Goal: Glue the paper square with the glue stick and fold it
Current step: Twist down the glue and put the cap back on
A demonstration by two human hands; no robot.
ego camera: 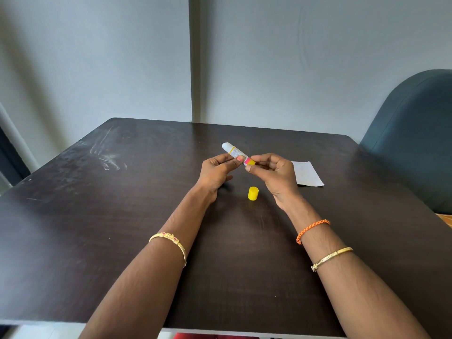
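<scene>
The left hand pinches the uncapped glue stick at mid-body, held above the surface; the right hand grips its yellow base. The yellow cap stands below them. The paper square lies toward the right edge.

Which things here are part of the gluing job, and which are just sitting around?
Part of the job: glue stick, held by left hand and right hand; yellow cap; paper square.
Just there: blue chair; table as the work surface.
</scene>
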